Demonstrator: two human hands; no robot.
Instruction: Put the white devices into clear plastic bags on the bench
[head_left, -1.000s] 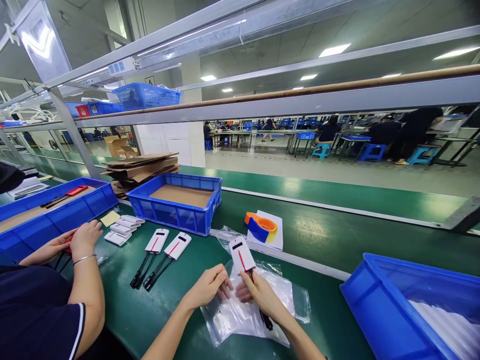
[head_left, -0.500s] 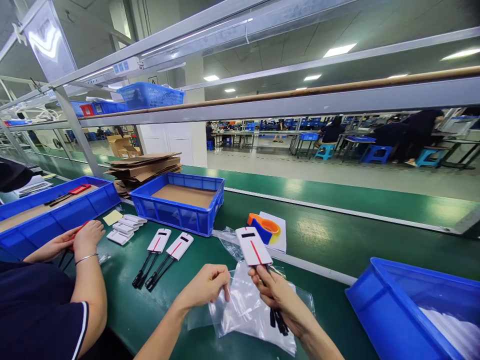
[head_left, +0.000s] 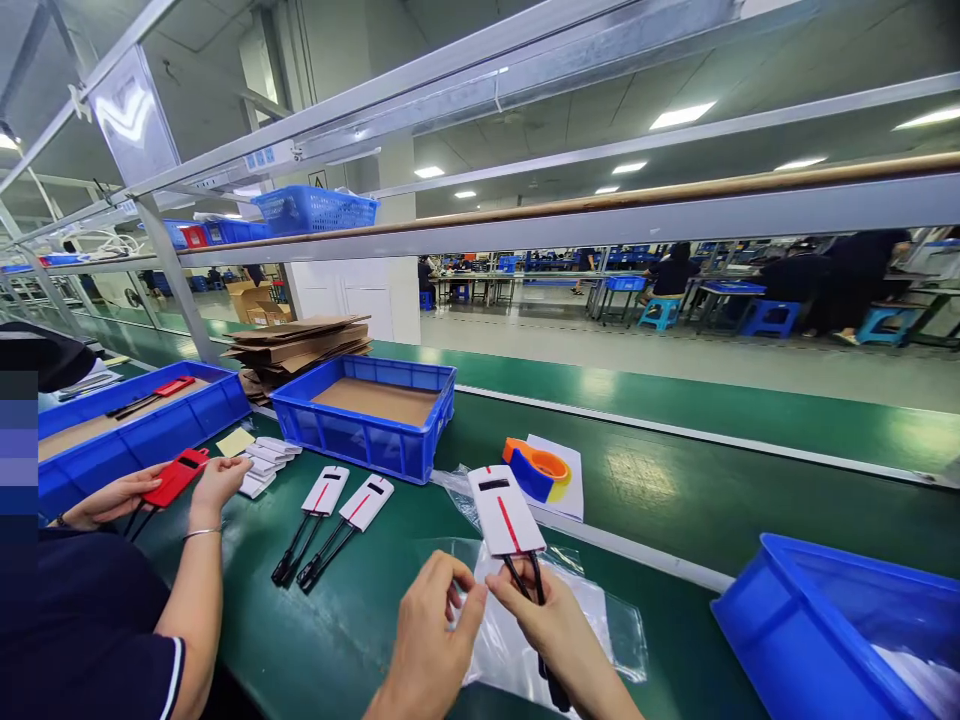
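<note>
My right hand (head_left: 551, 615) grips the black leads of a flat device in a white sleeve (head_left: 506, 510), which stands up above my fingers. The sleeve shows a dark window and a red stripe. Close beside it is my left hand (head_left: 442, 620), fingers curled but apart from the thumb, holding nothing. Beneath both hands lie clear plastic bags (head_left: 502, 650), partly hidden. To the left, two more sleeved devices (head_left: 367, 502) lie on the green bench, black leads toward me.
A co-worker's hands (head_left: 217, 485) hold a red device (head_left: 174, 478) at the left, near folded white sleeves (head_left: 264, 462). A blue bin (head_left: 356, 440) stands behind. An orange-and-blue tape dispenser (head_left: 536, 468) lies on paper, and another blue bin (head_left: 817, 630) stands at right.
My left hand has moved right, closer to my right hand, its fingers parting. The sleeved device remains in my right hand. The co-worker's red device has come into clearer view.
</note>
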